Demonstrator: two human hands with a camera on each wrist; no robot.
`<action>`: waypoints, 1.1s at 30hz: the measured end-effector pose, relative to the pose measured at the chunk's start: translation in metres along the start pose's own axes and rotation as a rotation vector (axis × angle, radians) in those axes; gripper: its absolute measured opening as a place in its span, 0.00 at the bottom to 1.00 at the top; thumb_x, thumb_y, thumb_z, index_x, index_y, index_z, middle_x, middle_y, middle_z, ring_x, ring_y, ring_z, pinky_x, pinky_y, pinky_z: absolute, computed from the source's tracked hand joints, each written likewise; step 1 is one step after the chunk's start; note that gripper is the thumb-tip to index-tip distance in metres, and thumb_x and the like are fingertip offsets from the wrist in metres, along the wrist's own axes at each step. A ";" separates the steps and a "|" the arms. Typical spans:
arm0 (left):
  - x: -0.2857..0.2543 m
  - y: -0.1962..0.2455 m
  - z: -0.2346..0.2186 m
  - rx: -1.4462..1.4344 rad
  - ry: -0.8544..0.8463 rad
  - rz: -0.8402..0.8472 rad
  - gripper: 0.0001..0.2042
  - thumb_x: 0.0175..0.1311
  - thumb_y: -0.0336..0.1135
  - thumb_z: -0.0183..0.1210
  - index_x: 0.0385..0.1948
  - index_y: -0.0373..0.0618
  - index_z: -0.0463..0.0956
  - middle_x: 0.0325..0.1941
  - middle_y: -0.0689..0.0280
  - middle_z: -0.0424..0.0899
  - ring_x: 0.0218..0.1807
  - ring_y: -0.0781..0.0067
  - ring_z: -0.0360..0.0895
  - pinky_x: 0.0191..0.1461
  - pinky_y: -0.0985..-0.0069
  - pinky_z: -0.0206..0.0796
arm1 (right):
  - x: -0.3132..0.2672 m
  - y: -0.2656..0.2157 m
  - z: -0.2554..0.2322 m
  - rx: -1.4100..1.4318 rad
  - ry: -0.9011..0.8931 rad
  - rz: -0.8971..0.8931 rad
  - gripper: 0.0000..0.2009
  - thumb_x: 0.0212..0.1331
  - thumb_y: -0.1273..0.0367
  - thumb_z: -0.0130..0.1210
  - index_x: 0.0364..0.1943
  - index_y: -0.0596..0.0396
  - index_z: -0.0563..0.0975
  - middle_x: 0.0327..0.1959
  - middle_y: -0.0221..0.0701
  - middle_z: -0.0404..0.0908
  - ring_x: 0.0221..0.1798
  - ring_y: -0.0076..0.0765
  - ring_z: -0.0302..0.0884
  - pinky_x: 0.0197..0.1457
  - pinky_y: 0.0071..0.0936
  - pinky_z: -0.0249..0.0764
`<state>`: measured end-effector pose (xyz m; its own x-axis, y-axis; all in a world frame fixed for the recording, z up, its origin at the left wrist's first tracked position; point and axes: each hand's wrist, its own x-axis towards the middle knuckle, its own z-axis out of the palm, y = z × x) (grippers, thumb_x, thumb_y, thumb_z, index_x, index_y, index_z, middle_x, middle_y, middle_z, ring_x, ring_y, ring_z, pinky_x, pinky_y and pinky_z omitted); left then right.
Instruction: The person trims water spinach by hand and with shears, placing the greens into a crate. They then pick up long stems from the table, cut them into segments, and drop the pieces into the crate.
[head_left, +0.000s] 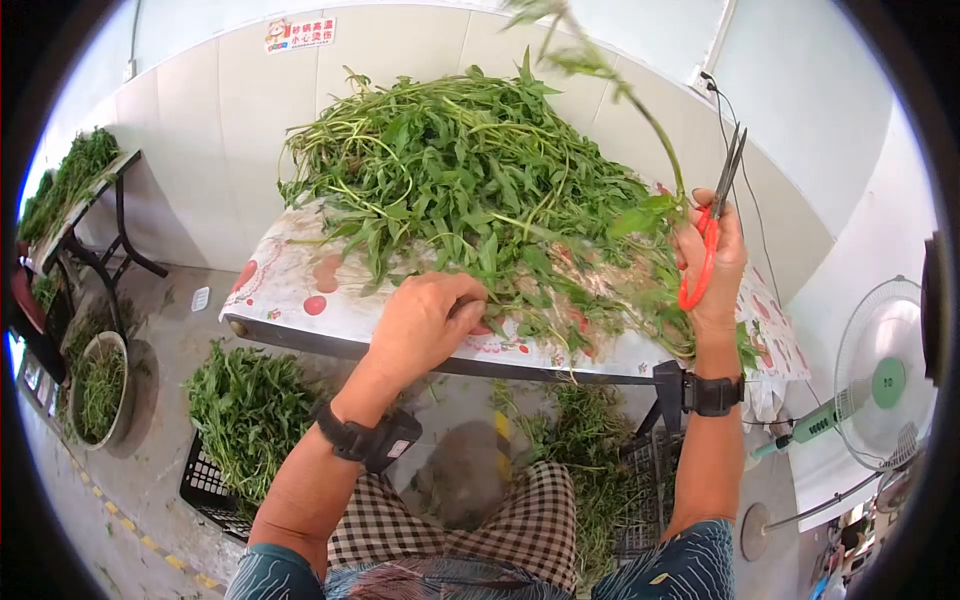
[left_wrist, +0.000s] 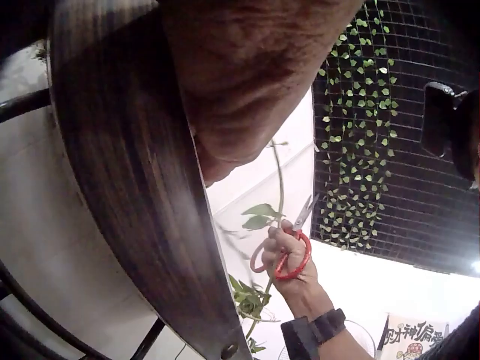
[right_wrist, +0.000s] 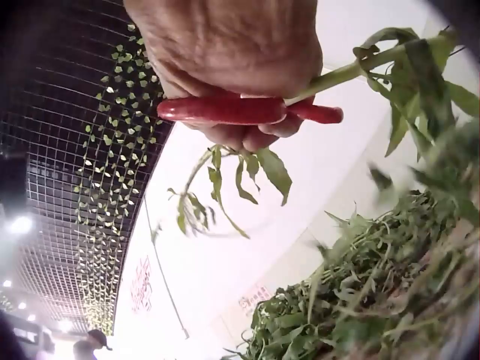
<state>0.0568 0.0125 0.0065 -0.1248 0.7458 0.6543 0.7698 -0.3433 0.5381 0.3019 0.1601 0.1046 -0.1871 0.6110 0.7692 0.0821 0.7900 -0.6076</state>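
Observation:
My right hand (head_left: 715, 255) is raised above the right end of the table and grips scissors (head_left: 711, 240) with red handles, blades pointing up. The same hand holds a long leafy green stem (head_left: 655, 120), which rises above the hand; leaves also hang below it in the right wrist view. My left hand (head_left: 425, 315) is low at the table's front edge, fingers bent, beside loose leaves and stem scraps; its fingertips are partly hidden, so I cannot tell whether they pinch anything. A big heap of leafy greens (head_left: 440, 160) covers the back of the table.
The table has a fruit-patterned cover (head_left: 290, 265) and a dark front edge (head_left: 300, 345). Below stand a black crate of greens (head_left: 250, 410) on the left and another dark crate (head_left: 650, 480) on the right. A fan (head_left: 885, 380) is at right, a basin (head_left: 103, 390) at left.

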 end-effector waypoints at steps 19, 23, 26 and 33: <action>-0.001 0.007 -0.007 -0.336 -0.053 -0.180 0.13 0.64 0.37 0.53 0.42 0.36 0.72 0.28 0.62 0.81 0.29 0.75 0.80 0.35 0.79 0.71 | -0.043 -0.008 0.042 0.000 -0.676 0.216 0.18 0.50 0.74 0.57 0.48 0.55 0.72 0.36 0.32 0.77 0.38 0.22 0.74 0.45 0.21 0.70; -0.002 0.003 -0.006 -0.301 -0.049 -0.146 0.13 0.64 0.37 0.53 0.41 0.35 0.72 0.30 0.64 0.80 0.29 0.77 0.80 0.35 0.80 0.71 | -0.046 -0.010 0.046 -0.015 -0.697 0.157 0.17 0.51 0.72 0.57 0.47 0.55 0.73 0.32 0.31 0.76 0.34 0.22 0.72 0.42 0.22 0.70; -0.003 -0.004 -0.004 -0.433 -0.102 -0.177 0.13 0.64 0.37 0.53 0.41 0.35 0.72 0.31 0.65 0.79 0.30 0.79 0.78 0.36 0.81 0.70 | -0.045 -0.011 0.047 -0.058 -0.712 0.157 0.17 0.51 0.71 0.57 0.47 0.55 0.73 0.30 0.30 0.75 0.30 0.22 0.69 0.38 0.22 0.68; 0.000 -0.002 -0.008 -0.693 0.143 -0.184 0.12 0.61 0.29 0.53 0.45 0.35 0.71 0.25 0.63 0.80 0.26 0.78 0.78 0.30 0.80 0.68 | -0.044 -0.011 0.053 -0.023 -0.705 0.147 0.16 0.52 0.70 0.57 0.47 0.56 0.72 0.28 0.28 0.73 0.28 0.20 0.65 0.35 0.21 0.66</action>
<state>0.0499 0.0087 0.0093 -0.3312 0.7606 0.5584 0.1617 -0.5373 0.8278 0.2578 0.1213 0.0670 -0.7596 0.5389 0.3641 0.1740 0.7078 -0.6846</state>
